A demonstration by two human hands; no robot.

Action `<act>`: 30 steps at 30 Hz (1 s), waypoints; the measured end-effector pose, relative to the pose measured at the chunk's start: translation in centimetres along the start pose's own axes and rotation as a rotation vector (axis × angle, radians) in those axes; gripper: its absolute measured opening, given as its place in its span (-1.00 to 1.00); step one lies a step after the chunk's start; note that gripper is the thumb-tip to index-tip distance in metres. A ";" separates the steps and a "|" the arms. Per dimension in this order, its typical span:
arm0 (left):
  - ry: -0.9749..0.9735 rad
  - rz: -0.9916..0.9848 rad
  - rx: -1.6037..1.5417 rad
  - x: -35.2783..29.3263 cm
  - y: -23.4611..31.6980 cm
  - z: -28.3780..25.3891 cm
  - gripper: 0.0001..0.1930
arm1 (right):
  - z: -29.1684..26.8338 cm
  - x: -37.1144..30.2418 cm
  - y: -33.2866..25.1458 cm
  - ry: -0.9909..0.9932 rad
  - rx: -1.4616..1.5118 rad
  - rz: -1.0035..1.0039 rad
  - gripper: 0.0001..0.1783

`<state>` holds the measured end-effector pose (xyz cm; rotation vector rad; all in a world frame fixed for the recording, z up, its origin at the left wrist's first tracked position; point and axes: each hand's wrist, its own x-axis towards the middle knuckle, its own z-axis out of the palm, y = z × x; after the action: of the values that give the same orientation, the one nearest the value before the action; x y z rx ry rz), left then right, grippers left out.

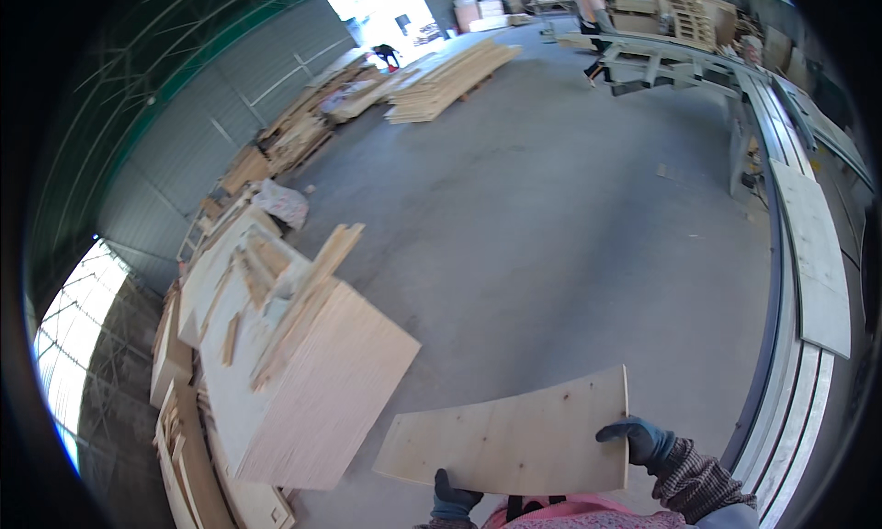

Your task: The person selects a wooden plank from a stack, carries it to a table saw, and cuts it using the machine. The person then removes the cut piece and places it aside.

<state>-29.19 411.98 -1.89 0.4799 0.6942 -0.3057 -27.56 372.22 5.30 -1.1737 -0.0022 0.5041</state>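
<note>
A light wooden board (pixel 514 437) with several small knots is held in front of my body, above the floor. My left hand (pixel 452 495), in a dark blue-grey glove, grips its near edge with the thumb on top. At the board's right end, my right hand (pixel 640 439), gloved alike, is closed round the short edge. The fingers beneath the board are hidden. The board's far left corner comes close to a tall stack of plywood sheets (pixel 331 391).
Loose wooden strips (pixel 303 318) lie on the plywood stack. To the right runs a long metal-railed bench (pixel 785 391) bearing a pale board (pixel 813 253). More sheets (pixel 450 79) are piled far off. One person (pixel 593 24) is by the far bench, another (pixel 386 55) bends near the doorway.
</note>
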 end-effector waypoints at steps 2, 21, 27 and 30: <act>-0.044 -0.020 -0.018 4.3 0.8 3.7 -0.32 | -2.3 2.7 -1.4 0.017 -0.029 -0.030 -0.73; -0.295 -0.695 0.494 35.5 -7.1 49.7 -0.49 | -15.3 7.6 -21.8 1.072 0.954 -0.234 -0.85; -0.334 -0.636 0.458 41.1 -11.7 58.1 -0.48 | -28.8 11.6 -28.9 0.957 0.854 -0.194 -0.89; -0.228 -0.593 0.431 43.2 -12.2 62.5 -0.50 | -32.9 12.8 -29.7 0.927 0.452 -0.274 -0.86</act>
<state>30.71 364.48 6.87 0.6283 0.5334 -1.0666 3.51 339.60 14.99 -0.8504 0.7043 -0.3042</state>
